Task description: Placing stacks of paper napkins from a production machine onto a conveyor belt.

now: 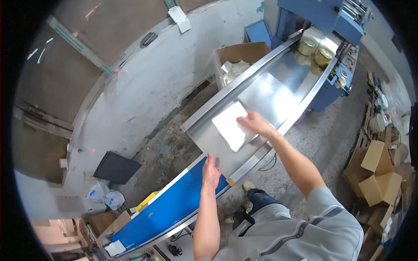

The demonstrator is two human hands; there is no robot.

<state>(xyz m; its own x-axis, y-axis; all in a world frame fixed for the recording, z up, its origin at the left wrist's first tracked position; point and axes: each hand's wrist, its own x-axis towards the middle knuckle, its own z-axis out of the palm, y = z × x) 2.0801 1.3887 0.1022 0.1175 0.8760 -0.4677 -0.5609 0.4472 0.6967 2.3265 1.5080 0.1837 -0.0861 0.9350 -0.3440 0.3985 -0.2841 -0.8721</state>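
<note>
Head view. Fingers of right hand [256, 123] spread flat on white sheet [233, 126], pressing it onto steel chute [270, 93], mid-length. Left hand [211, 172] open, fingers together and extended, hovering at junction of steel and blue conveyor belt [174, 206], holding nothing. Far right on chute: gold-lidded tins [314, 52] beside blue machine [324, 17]. Open carton [237, 58] left of chute. Stained concrete floor [148, 87]; brown boxes [376, 176] stacked right.

A factory floor: steel conveyor [270, 93], blue machine [322, 17], stacked cartons [379, 174].
</note>
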